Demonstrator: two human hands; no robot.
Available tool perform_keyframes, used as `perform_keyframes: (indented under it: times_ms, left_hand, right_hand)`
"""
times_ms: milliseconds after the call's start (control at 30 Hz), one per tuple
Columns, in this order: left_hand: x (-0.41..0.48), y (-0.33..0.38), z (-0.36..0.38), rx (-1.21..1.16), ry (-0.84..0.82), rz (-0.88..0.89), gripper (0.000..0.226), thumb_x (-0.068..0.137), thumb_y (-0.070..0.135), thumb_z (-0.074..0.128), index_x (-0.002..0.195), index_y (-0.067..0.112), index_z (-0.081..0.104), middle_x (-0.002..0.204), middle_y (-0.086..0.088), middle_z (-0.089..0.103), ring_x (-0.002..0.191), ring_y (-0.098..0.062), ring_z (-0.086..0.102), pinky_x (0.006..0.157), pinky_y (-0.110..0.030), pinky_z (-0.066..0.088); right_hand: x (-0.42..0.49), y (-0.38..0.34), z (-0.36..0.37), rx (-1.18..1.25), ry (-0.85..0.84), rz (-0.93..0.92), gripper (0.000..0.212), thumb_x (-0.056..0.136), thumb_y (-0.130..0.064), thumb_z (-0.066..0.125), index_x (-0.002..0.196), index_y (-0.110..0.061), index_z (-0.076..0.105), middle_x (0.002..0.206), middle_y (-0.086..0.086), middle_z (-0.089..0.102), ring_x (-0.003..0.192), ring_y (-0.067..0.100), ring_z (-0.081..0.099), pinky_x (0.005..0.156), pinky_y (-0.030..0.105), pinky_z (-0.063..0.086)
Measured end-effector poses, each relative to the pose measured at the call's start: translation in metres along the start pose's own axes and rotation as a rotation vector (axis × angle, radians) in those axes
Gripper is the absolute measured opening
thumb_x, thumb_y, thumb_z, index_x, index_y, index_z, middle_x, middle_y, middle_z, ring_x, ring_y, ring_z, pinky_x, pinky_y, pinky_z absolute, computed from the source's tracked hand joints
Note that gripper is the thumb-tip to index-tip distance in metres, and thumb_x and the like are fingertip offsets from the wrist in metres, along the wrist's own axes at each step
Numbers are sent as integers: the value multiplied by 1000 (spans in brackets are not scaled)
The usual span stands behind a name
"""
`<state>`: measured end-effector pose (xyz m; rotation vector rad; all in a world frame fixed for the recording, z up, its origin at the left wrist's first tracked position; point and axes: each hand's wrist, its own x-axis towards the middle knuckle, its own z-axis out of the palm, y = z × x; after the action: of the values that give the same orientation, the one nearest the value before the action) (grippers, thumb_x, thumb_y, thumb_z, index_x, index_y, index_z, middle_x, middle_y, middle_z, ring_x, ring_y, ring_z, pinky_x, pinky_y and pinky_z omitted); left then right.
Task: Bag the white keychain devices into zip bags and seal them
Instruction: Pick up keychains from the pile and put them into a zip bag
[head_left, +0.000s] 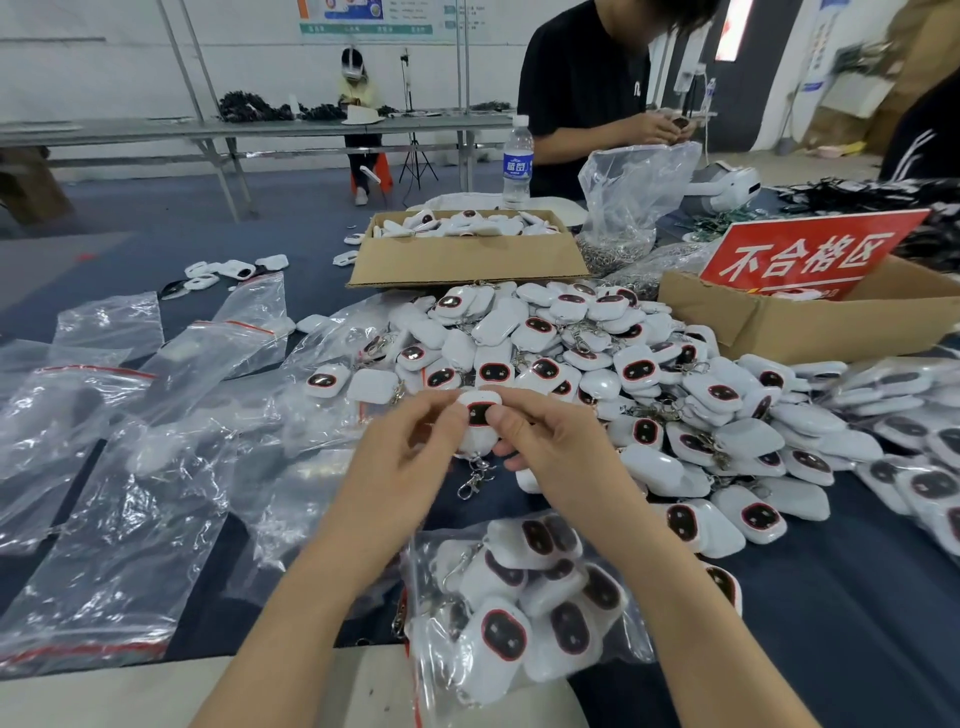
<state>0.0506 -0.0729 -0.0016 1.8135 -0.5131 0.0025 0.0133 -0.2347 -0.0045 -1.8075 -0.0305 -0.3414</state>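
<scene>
The left hand (410, 447) and the right hand (550, 441) meet in the middle of the head view, above the dark worktop (857, 597). The two hands hold one white keychain device (480, 415) between them. The left hand pinches its left edge with thumb and curled fingers. The right hand has its thumb on the front side and the other fingers curled under the body. The device stands nearly upright with its dark, red-rimmed face toward the camera, and its metal clasp (475, 480) hangs free below. I judge it is held so for a check of the face before bagging. Both forearms come in from the lower edge, with the wrists bent a little inward.

The pile of devices (623, 364) lies just behind the hands, easy to reach. A filled zip bag (519, 597) lies under the forearms, near the worktop edge; whether it is sealed I cannot tell. The empty zip bags (130, 467) are spread at the left, so probably the left hand takes the next one from there.
</scene>
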Motion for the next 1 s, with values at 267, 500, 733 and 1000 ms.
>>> perform_keyframes:
  times_ms: [267,500,733,1000]
  left_hand:
    - [-5,-22,11,-51,9,-64,9,98,28,62,103,30,69,82,13,73,74,-2,65,67,-14,49]
    - [-2,-26,10,-108,-23,-79,7,97,24,65,98,29,70,79,12,71,74,-3,64,69,-18,50]
    - [-2,-28,9,-136,-42,-68,10,97,26,65,98,34,70,81,9,72,76,-6,64,71,-21,51]
    - [-4,-25,10,-142,-43,-70,12,99,26,63,107,29,71,92,4,75,90,-19,69,84,-31,55]
  right_hand:
    - [-6,13,6,-161,-44,0,30,98,-37,55,96,-66,64,86,-14,73,80,9,67,84,42,59]
    - [-8,18,3,-152,-74,0,32,100,-32,55,101,-62,66,83,-25,71,81,-5,65,84,31,57]
    - [-9,16,5,-139,-45,-3,32,100,-32,55,102,-61,67,85,-5,74,78,16,67,83,44,59]
    - [-11,14,2,-86,1,-7,21,99,-23,62,104,-39,75,60,-29,60,64,-9,58,61,5,40]
